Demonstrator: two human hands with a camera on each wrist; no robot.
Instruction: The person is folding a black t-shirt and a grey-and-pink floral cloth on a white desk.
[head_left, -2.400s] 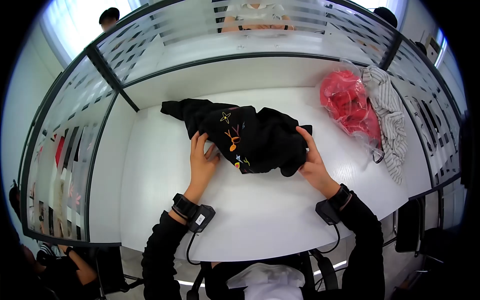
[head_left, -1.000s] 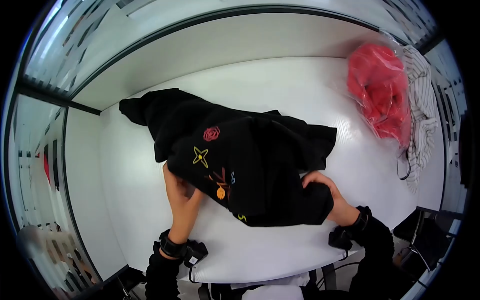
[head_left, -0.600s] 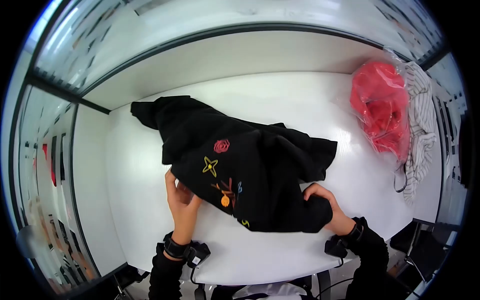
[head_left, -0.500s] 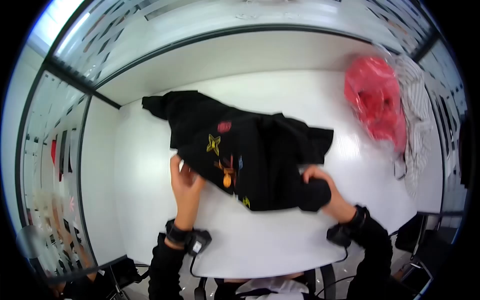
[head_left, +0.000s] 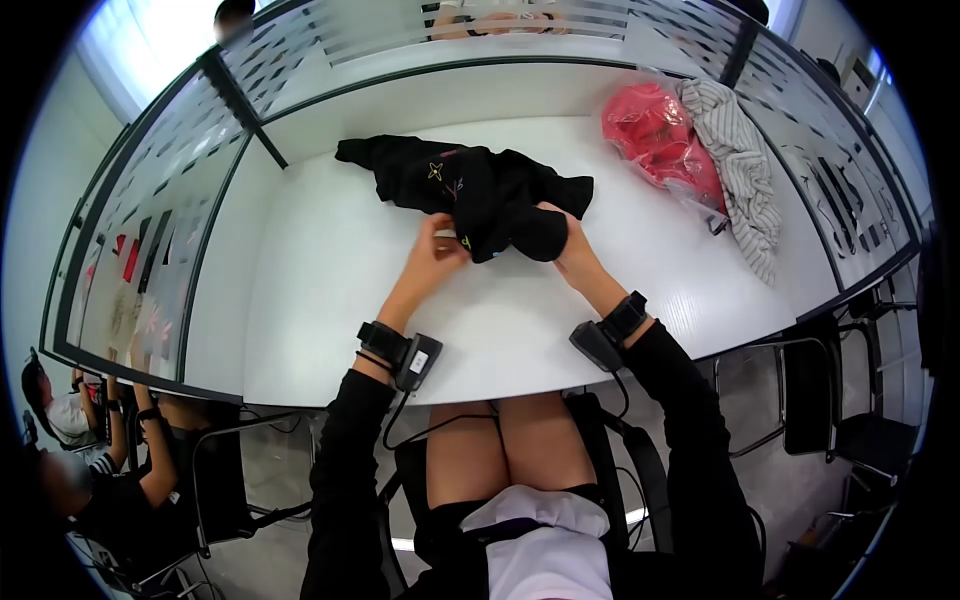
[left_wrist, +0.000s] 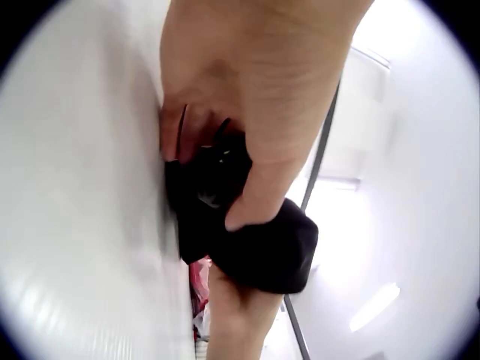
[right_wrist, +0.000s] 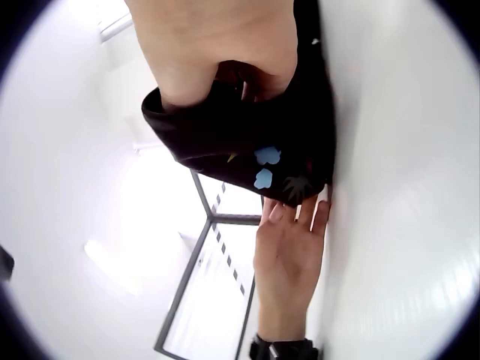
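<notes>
A black garment (head_left: 480, 190) with colourful flower and stem motifs lies bunched and folded on the white table. At its near left edge is my left hand (head_left: 435, 255), fingers at the cloth and thumb over it. In the left wrist view, the thumb of the left hand (left_wrist: 262, 150) lies across the black cloth (left_wrist: 262, 247). My right hand (head_left: 578, 258) grips the rounded near right end of the garment. Seen from the right wrist, the right hand (right_wrist: 225, 45) has thumb and fingers curled round the fabric (right_wrist: 217, 142), which shows pale blue shapes; its fingertips are partly hidden.
At the back right lies a red item in a clear plastic bag (head_left: 660, 140), against a grey-white striped cloth (head_left: 735, 140). Low panels (head_left: 400, 95) border the white table (head_left: 330, 320) at the back and sides. Other people sit beyond them.
The head view has tilted and shifted, so the table appears higher and smaller. The garment's near part is bunched more compactly, and my hands are closer together along its near edge.
</notes>
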